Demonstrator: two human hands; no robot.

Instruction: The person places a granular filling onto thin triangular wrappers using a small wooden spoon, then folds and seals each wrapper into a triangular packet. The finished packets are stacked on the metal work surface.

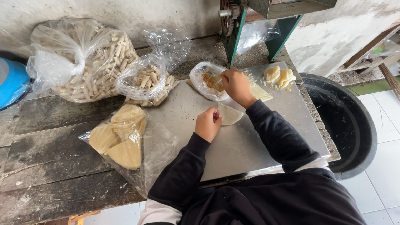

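Fingertips of right hand buried in the mouth of a small bag; grip unreadable. Left hand curled over the edge of a wrapper, covering part of it. Filling too small to identify. Blue tub cut off at left edge. Green machine cropped at top. Black basin partly behind the tray.
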